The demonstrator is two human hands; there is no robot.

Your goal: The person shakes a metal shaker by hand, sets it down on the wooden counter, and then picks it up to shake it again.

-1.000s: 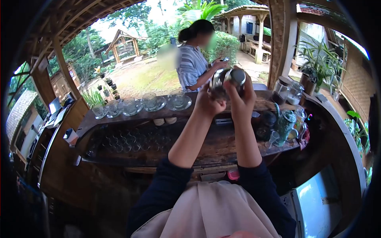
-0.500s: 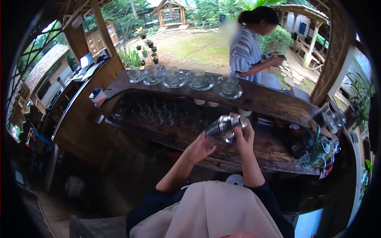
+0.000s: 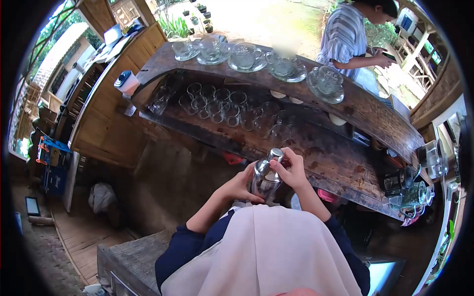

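Note:
A shiny metal cocktail shaker stands nearly upright close to my chest, its small cap at the top. My left hand is wrapped round the lower body of the shaker. With its fingers closed about the cap and shoulder, my right hand grips the upper part. Past the hands lies the dark wooden counter. Several clear glasses stand in rows on its lower level, to the left of the shaker.
Glass cups on saucers line the raised counter ledge. Glass jugs crowd the right end. A white-lidded container sits at the left end. Beyond the counter a person in a striped shirt holds a small dark object.
The shaker has come down and closer to my chest, from tilted to nearly upright. Both hands moved with it and keep hold. The view has tipped lower.

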